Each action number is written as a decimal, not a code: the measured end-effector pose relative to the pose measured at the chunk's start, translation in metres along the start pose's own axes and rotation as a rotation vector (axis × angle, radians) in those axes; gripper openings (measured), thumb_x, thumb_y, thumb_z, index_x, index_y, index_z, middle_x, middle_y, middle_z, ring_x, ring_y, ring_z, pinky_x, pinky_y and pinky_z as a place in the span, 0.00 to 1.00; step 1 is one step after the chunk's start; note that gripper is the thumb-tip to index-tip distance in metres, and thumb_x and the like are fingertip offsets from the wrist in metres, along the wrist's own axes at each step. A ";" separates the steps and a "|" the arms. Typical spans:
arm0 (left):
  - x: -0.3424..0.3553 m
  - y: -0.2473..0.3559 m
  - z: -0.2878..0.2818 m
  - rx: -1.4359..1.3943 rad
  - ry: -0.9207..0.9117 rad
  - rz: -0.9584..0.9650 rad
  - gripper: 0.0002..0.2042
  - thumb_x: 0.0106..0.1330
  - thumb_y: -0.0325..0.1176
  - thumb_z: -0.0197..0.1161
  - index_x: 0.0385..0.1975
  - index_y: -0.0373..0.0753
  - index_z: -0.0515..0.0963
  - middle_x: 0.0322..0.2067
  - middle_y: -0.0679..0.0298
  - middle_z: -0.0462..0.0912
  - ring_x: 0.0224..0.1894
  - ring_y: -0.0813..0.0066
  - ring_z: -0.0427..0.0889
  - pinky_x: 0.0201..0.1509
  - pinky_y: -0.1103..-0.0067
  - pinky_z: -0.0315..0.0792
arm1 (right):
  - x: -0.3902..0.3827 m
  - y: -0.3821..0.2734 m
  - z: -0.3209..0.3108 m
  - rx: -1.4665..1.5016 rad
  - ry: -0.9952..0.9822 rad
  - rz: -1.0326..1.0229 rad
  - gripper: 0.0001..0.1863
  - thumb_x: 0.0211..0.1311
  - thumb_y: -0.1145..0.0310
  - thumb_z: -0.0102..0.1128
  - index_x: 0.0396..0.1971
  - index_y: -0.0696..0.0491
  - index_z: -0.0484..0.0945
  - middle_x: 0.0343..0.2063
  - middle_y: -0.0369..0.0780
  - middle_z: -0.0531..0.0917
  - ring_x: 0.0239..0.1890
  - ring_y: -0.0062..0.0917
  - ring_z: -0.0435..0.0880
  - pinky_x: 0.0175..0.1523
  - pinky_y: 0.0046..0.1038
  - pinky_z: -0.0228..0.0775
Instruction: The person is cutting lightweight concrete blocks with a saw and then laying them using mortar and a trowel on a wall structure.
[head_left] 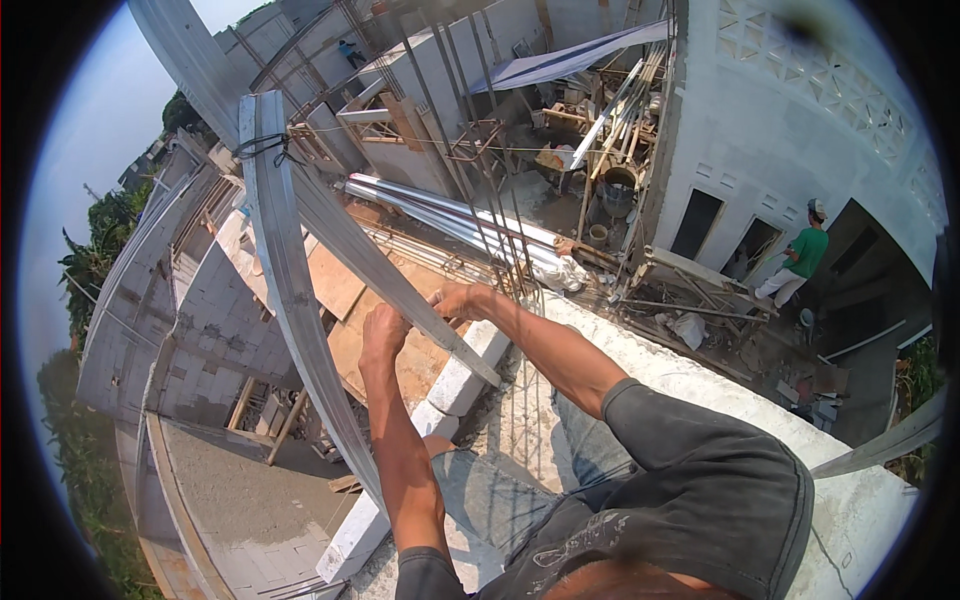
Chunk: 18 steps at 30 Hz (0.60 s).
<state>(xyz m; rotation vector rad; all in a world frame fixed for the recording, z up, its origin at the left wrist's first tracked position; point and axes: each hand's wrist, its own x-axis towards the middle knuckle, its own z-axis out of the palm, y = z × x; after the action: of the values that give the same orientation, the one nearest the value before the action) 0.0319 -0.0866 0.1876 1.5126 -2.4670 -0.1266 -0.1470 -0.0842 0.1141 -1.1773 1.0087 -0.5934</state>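
My left hand [385, 332] is closed in a fist at the left edge of a slanting grey metal channel [362, 262]. On the channel's other side, my right hand [460, 300] has its fingers curled in against the edge. Whatever lies between the fingers of either hand is too small or hidden to make out. The channel's lower end rests by white blocks [466, 372]. A second metal channel [282, 230] crosses it higher up, with dark wire [264, 147] wound around it near its top.
I am above a white wall top [640, 350]. Thin rebar rods [490, 190] rise in front of me, beside a bundle of shiny metal channels [450, 215]. Plywood sheets [335, 275] lie below. A person in a green shirt [808, 250] stands lower right; another person [350, 52] is far off.
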 end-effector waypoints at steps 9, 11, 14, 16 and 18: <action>-0.034 0.009 -0.001 -0.281 0.107 0.061 0.16 0.64 0.23 0.58 0.52 0.35 0.76 0.51 0.49 0.79 0.54 0.53 0.78 0.58 0.66 0.70 | -0.014 0.037 0.035 0.675 0.345 -0.280 0.14 0.58 0.68 0.68 0.41 0.60 0.82 0.32 0.39 0.85 0.31 0.20 0.82 0.36 0.23 0.73; -0.052 0.019 0.016 -0.493 -0.142 -0.186 0.16 0.65 0.21 0.56 0.54 0.34 0.72 0.52 0.48 0.78 0.53 0.53 0.78 0.57 0.66 0.71 | -0.018 0.043 0.043 0.742 0.458 -0.195 0.13 0.60 0.70 0.67 0.43 0.60 0.80 0.32 0.38 0.85 0.30 0.19 0.82 0.34 0.21 0.73; -0.068 0.032 0.046 -0.644 -0.194 -0.182 0.23 0.64 0.23 0.55 0.62 0.34 0.67 0.55 0.47 0.76 0.59 0.57 0.76 0.61 0.68 0.68 | -0.023 0.050 0.053 0.819 0.552 -0.300 0.13 0.57 0.69 0.70 0.39 0.60 0.79 0.33 0.39 0.85 0.35 0.20 0.83 0.40 0.22 0.75; -0.071 0.032 0.056 -0.705 -0.178 -0.073 0.28 0.63 0.22 0.54 0.66 0.34 0.63 0.59 0.50 0.72 0.61 0.60 0.74 0.63 0.70 0.66 | -0.027 0.054 0.059 0.842 0.638 -0.423 0.13 0.58 0.70 0.68 0.39 0.60 0.79 0.32 0.40 0.85 0.34 0.21 0.83 0.40 0.22 0.76; -0.073 0.032 0.060 -0.913 -0.186 -0.123 0.29 0.62 0.21 0.54 0.67 0.35 0.62 0.62 0.53 0.70 0.63 0.63 0.72 0.65 0.71 0.64 | -0.031 0.057 0.064 0.843 0.669 -0.443 0.13 0.58 0.70 0.67 0.39 0.61 0.78 0.31 0.41 0.85 0.33 0.22 0.84 0.39 0.23 0.76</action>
<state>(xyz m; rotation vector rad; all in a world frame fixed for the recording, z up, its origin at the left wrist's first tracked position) 0.0212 -0.0101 0.1238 1.2318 -1.9379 -1.2589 -0.1117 -0.0107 0.0737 -0.4192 0.8744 -1.6526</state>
